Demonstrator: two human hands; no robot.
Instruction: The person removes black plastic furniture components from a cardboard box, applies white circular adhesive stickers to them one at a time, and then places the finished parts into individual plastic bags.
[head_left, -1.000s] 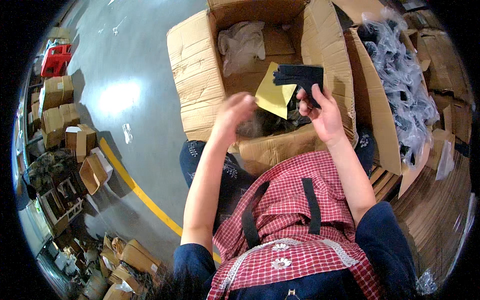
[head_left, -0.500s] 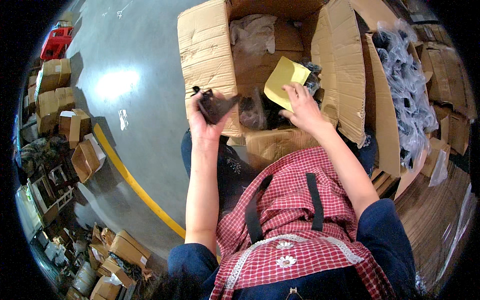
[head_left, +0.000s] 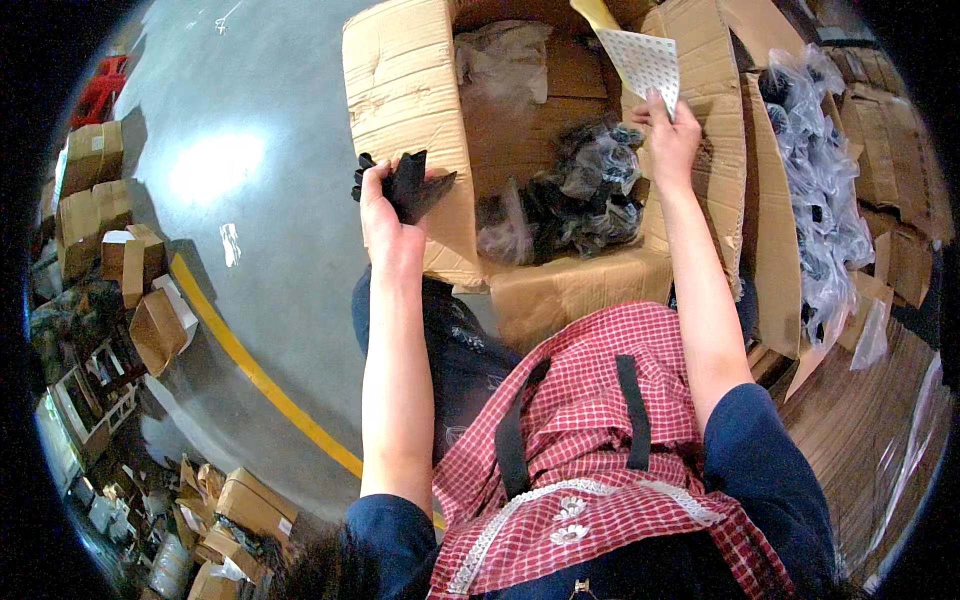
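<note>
In my left hand is a dark black piece with jagged ends, gripped over the left flap of a large open cardboard box; its exact kind is unclear. My right hand pinches the lower edge of a sheet of small labels, white with rows of dark marks on one side and yellow on the other. The sheet is raised at the box's right side, its far end curling away. Inside the box lie black parts in clear plastic bags, heaped near its right front.
On the right, another open carton holds many clear-bagged dark parts. Flattened cardboard is stacked beyond it. A yellow line crosses the grey floor, with cartons and scrap along the left side.
My right hand has moved up and right with the label sheet, turning its printed side into view and uncovering the bagged parts. The left hand has shifted slightly left and up, still gripping the black piece.
</note>
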